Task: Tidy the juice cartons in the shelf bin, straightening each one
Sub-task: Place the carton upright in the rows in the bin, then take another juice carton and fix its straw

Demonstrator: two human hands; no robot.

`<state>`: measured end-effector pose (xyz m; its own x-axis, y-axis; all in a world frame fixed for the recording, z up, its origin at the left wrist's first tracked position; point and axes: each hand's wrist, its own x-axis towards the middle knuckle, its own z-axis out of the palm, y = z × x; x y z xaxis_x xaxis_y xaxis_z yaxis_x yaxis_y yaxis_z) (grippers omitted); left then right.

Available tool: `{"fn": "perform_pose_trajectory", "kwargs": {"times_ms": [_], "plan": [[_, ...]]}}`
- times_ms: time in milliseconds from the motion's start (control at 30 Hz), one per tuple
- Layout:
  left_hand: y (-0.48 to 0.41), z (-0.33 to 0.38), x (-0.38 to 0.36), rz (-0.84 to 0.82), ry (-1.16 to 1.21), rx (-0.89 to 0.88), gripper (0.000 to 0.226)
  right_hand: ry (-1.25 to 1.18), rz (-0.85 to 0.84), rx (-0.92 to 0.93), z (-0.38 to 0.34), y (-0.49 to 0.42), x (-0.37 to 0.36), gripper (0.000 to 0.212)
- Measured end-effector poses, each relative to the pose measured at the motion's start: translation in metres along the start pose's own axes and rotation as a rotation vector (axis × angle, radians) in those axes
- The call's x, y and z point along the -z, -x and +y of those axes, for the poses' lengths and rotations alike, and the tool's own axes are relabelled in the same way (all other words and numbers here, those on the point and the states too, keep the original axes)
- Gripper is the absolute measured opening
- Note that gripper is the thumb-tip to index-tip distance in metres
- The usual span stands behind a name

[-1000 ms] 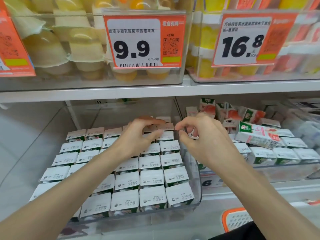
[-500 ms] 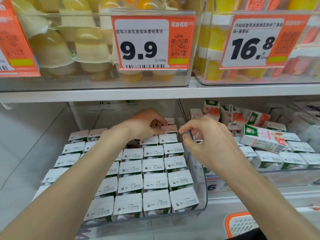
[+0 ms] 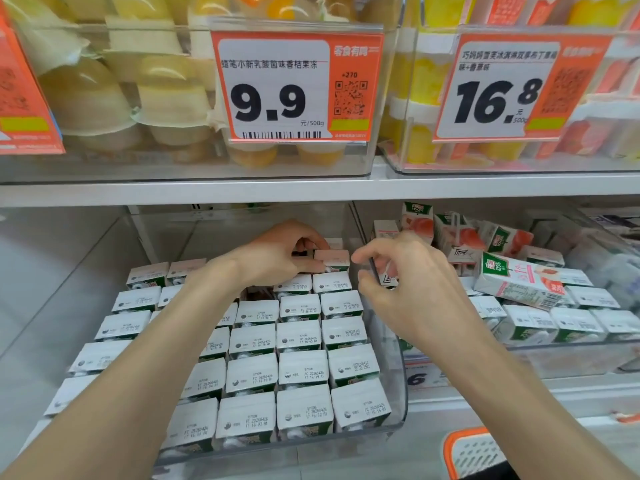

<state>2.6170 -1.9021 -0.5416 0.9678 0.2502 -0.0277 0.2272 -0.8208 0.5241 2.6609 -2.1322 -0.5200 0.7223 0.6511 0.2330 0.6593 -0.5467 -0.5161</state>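
Grips rear-row juice carton (image 3: pixel 334 259) with left hand (image 3: pixel 277 259) at frame centre; holds right hand (image 3: pixel 415 292) loosely curled, empty, over clear bin's (image 3: pixel 394 375) right wall.

Bright, even light, probably from overhead; soft shadow lies under the upper shelf (image 3: pixel 311 192). Wide-angle distortion bends the edges, the far right blurs, and the bin wall (image 3: pixel 396 375) glints faintly.

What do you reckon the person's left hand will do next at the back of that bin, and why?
Probably ease the back-row carton straight and level with its neighbours. The left hand seems to pinch it with curled fingers at the rear of the clear bin, while the front rows stand neat. The right hand hovers nearby, holding nothing.
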Motion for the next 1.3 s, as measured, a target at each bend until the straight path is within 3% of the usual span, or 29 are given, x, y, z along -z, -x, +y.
{"fn": "perform_pose_trajectory", "kwargs": {"times_ms": [233, 333, 500, 667, 900, 1033, 1167, 1300], "plan": [[0.024, -0.005, -0.005, 0.175, 0.122, -0.176, 0.026, 0.127, -0.052, 0.002, -0.01, -0.028, 0.001, 0.057], [0.028, -0.007, -0.008, 0.202, 0.139, -0.184, 0.027, 0.19, -0.135, -0.008, -0.013, -0.045, -0.01, 0.049], [0.036, -0.008, -0.008, 0.261, 0.179, -0.161, 0.036, 0.072, -0.087, 0.034, -0.01, -0.056, -0.016, 0.029], [0.06, -0.009, 0.0, 0.269, 0.16, -0.094, 0.07, -0.061, -0.028, 0.095, -0.015, -0.036, -0.003, 0.041], [0.136, -0.012, 0.02, 0.295, 0.097, -0.059, 0.065, 0.01, 0.017, 0.381, -0.037, -0.005, -0.021, 0.042], [0.178, -0.014, 0.026, 0.322, 0.13, -0.006, 0.067, -0.14, -0.057, 0.444, -0.059, 0.008, -0.03, 0.039], [0.193, -0.013, 0.028, 0.327, 0.177, -0.001, 0.049, -0.354, -0.204, 0.376, -0.073, 0.017, -0.038, 0.035], [0.198, -0.017, 0.029, 0.28, 0.45, 0.031, 0.04, -0.598, -0.249, 0.275, -0.077, 0.015, -0.044, 0.042]]}}
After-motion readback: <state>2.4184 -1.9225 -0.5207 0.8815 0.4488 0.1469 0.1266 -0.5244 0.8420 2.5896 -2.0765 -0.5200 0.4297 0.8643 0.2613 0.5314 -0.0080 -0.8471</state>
